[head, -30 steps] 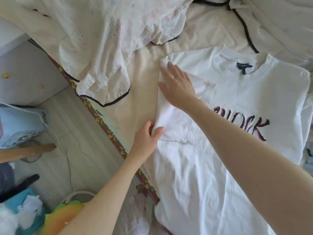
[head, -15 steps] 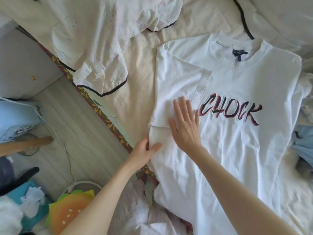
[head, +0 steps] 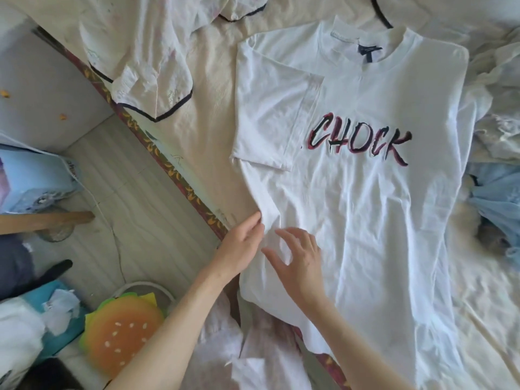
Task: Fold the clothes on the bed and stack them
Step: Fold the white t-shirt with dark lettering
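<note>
A white T-shirt [head: 365, 206] printed "CHOCK" lies face up on the cream bed sheet [head: 208, 114], its left sleeve folded inward over the chest. My left hand [head: 242, 243] sits at the shirt's left side edge near the bed's rim, fingertips pinching the fabric there. Just to its right, my right hand [head: 298, 263] rests on the shirt's lower left part with fingers spread and slightly bent. A cream garment with dark piping [head: 146, 68] lies crumpled at the upper left of the bed.
A patterned bed border [head: 168, 170] runs diagonally beside the wooden floor [head: 126, 198]. On the floor lie a burger-shaped cushion [head: 121, 330], a light blue box [head: 33, 181] and a white cord. Light blue clothing [head: 498, 198] and white cloth pile up at the right.
Both hands slid down the shirt's left side from the folded sleeve toward the hem. The whole "CHOCK" print came into sight as the right arm moved off it.
</note>
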Demonstrator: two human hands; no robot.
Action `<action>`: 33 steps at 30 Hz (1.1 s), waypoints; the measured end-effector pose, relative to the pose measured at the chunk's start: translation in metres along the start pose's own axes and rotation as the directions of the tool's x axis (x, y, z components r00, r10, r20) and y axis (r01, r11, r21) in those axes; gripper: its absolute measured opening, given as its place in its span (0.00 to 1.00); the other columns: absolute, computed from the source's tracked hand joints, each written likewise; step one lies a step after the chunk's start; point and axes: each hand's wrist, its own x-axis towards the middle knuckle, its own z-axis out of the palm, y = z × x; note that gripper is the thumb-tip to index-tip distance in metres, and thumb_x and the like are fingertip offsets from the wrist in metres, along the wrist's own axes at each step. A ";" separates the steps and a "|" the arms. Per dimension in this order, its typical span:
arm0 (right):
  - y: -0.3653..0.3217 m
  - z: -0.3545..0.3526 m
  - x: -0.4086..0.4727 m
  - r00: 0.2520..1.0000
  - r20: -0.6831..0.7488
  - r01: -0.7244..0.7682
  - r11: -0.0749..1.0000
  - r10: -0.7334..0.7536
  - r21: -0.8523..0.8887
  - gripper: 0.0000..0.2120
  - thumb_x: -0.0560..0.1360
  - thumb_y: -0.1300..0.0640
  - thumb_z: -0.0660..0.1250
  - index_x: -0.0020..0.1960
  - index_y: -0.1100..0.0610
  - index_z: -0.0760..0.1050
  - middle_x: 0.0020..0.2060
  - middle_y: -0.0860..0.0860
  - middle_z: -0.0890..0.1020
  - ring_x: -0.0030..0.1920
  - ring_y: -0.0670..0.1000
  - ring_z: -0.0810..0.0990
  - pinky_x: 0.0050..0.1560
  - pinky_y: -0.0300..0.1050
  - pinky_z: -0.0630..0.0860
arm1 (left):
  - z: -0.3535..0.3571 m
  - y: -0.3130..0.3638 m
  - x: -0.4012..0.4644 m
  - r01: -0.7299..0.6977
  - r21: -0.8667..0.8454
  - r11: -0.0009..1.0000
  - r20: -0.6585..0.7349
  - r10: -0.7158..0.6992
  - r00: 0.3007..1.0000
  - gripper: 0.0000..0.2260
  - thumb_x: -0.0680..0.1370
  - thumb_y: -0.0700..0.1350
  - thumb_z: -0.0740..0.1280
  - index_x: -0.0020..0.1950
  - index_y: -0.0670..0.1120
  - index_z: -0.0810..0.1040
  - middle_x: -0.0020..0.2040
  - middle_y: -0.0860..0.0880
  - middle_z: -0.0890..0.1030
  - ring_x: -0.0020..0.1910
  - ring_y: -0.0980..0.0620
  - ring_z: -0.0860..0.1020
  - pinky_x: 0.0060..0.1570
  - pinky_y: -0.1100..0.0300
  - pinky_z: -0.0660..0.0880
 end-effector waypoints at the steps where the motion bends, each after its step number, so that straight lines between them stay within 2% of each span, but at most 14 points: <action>1: -0.001 0.001 -0.001 1.000 0.029 -0.012 1.000 0.011 0.017 0.17 0.71 0.50 0.74 0.56 0.56 0.80 0.52 0.52 0.80 0.54 0.55 0.76 0.54 0.49 0.68 | 0.006 0.000 -0.001 -0.029 0.066 0.997 -0.016 0.030 0.999 0.18 0.83 0.46 0.56 0.72 0.51 0.67 0.65 0.65 0.68 0.63 0.70 0.66 0.61 0.75 0.61; 2: 0.001 0.002 -0.001 0.998 0.056 -0.039 0.998 0.037 0.039 0.14 0.72 0.50 0.72 0.55 0.55 0.81 0.52 0.51 0.79 0.54 0.54 0.75 0.54 0.48 0.66 | 0.010 0.000 -0.001 -0.074 0.135 0.988 -0.024 0.078 0.997 0.18 0.83 0.44 0.55 0.73 0.48 0.67 0.64 0.65 0.68 0.64 0.70 0.64 0.60 0.78 0.59; 4: 0.007 0.004 0.005 0.986 0.102 -0.141 0.986 0.131 0.091 0.08 0.75 0.51 0.69 0.43 0.55 0.79 0.48 0.51 0.78 0.53 0.54 0.73 0.53 0.47 0.64 | 0.020 -0.001 0.001 -0.142 0.309 0.940 -0.018 0.155 0.988 0.18 0.82 0.38 0.53 0.71 0.45 0.70 0.66 0.60 0.71 0.67 0.62 0.65 0.65 0.72 0.60; 5: 0.009 0.004 0.010 0.978 0.118 -0.186 0.978 0.174 0.099 0.13 0.76 0.52 0.67 0.34 0.54 0.72 0.44 0.51 0.77 0.51 0.55 0.72 0.52 0.47 0.64 | 0.023 -0.003 0.003 -0.158 0.352 0.923 -0.018 0.175 0.984 0.19 0.81 0.35 0.53 0.70 0.45 0.71 0.67 0.55 0.72 0.68 0.58 0.66 0.67 0.69 0.59; 7: 0.015 0.001 0.022 0.953 0.173 -0.269 0.956 0.247 0.118 0.21 0.77 0.54 0.65 0.29 0.55 0.62 0.36 0.49 0.71 0.46 0.55 0.71 0.47 0.47 0.62 | 0.024 -0.012 0.007 -0.154 0.325 0.933 -0.072 0.186 0.980 0.20 0.80 0.33 0.51 0.66 0.45 0.75 0.65 0.51 0.74 0.65 0.57 0.69 0.62 0.74 0.61; 9: 0.020 -0.003 0.029 0.930 0.231 -0.332 0.923 0.286 0.192 0.19 0.78 0.55 0.63 0.31 0.59 0.63 0.33 0.51 0.69 0.38 0.53 0.69 0.40 0.46 0.61 | 0.022 -0.026 0.008 -0.095 0.225 0.970 -0.198 0.141 0.970 0.19 0.80 0.32 0.52 0.63 0.46 0.76 0.61 0.52 0.76 0.61 0.57 0.72 0.56 0.77 0.64; 13: 0.035 -0.011 0.029 0.917 0.279 -0.372 0.865 0.286 0.337 0.18 0.80 0.58 0.58 0.32 0.55 0.60 0.27 0.49 0.63 0.30 0.48 0.63 0.33 0.43 0.60 | 0.030 -0.056 0.008 0.013 0.102 0.995 -0.276 0.015 0.961 0.12 0.81 0.37 0.59 0.63 0.45 0.75 0.57 0.51 0.78 0.59 0.53 0.75 0.59 0.63 0.70; 15: 0.039 -0.013 0.031 0.903 0.294 -0.414 0.817 0.314 0.400 0.18 0.80 0.58 0.58 0.32 0.54 0.59 0.28 0.49 0.62 0.30 0.48 0.61 0.32 0.42 0.59 | 0.039 -0.064 0.007 0.050 0.025 0.998 -0.261 -0.042 0.964 0.12 0.80 0.41 0.62 0.63 0.45 0.76 0.55 0.52 0.78 0.58 0.53 0.76 0.55 0.65 0.71; 18: 0.043 -0.016 0.033 0.896 0.294 -0.437 0.772 0.331 0.462 0.14 0.79 0.59 0.58 0.35 0.60 0.64 0.31 0.53 0.63 0.33 0.51 0.62 0.33 0.45 0.61 | 0.050 -0.069 0.004 0.095 -0.021 0.995 -0.222 -0.097 0.970 0.10 0.80 0.44 0.63 0.60 0.46 0.78 0.55 0.48 0.80 0.53 0.51 0.78 0.56 0.58 0.74; 21: 0.052 -0.019 0.031 0.897 0.287 -0.440 0.736 0.335 0.514 0.17 0.79 0.57 0.60 0.39 0.71 0.70 0.37 0.54 0.70 0.38 0.53 0.67 0.40 0.48 0.64 | 0.058 -0.075 -0.006 0.123 -0.032 0.992 -0.114 -0.126 0.985 0.08 0.80 0.45 0.62 0.58 0.50 0.78 0.51 0.47 0.80 0.42 0.53 0.78 0.39 0.59 0.78; 23: 0.056 -0.022 0.031 0.888 0.299 -0.459 0.701 0.349 0.546 0.18 0.79 0.57 0.61 0.42 0.74 0.71 0.38 0.56 0.73 0.39 0.54 0.70 0.43 0.49 0.67 | 0.063 -0.080 -0.016 0.107 -0.026 0.994 -0.038 -0.108 0.993 0.10 0.80 0.47 0.62 0.60 0.51 0.77 0.52 0.50 0.80 0.40 0.58 0.77 0.31 0.65 0.74; 25: 0.057 -0.024 0.030 0.881 0.313 -0.473 0.667 0.355 0.575 0.17 0.79 0.57 0.61 0.41 0.73 0.73 0.38 0.58 0.75 0.40 0.55 0.74 0.46 0.51 0.72 | 0.066 -0.087 -0.025 0.086 -0.008 0.996 -0.024 -0.086 0.996 0.11 0.80 0.48 0.63 0.61 0.52 0.77 0.54 0.54 0.80 0.46 0.60 0.77 0.39 0.68 0.74; 28: 0.053 -0.023 0.028 0.878 0.337 -0.479 0.640 0.340 0.601 0.14 0.80 0.59 0.60 0.40 0.65 0.77 0.39 0.58 0.80 0.42 0.54 0.80 0.49 0.50 0.78 | 0.072 -0.095 -0.032 0.098 -0.020 0.995 -0.052 -0.099 0.994 0.04 0.78 0.50 0.66 0.52 0.58 0.77 0.51 0.55 0.80 0.52 0.57 0.77 0.52 0.65 0.73; 33: 0.050 -0.025 0.026 0.881 0.357 -0.473 0.622 0.310 0.625 0.14 0.81 0.60 0.59 0.39 0.62 0.77 0.37 0.55 0.82 0.39 0.51 0.81 0.47 0.46 0.79 | 0.079 -0.093 -0.030 0.108 -0.099 0.989 -0.127 -0.120 0.985 0.04 0.74 0.51 0.71 0.46 0.57 0.77 0.45 0.51 0.79 0.40 0.58 0.76 0.38 0.69 0.71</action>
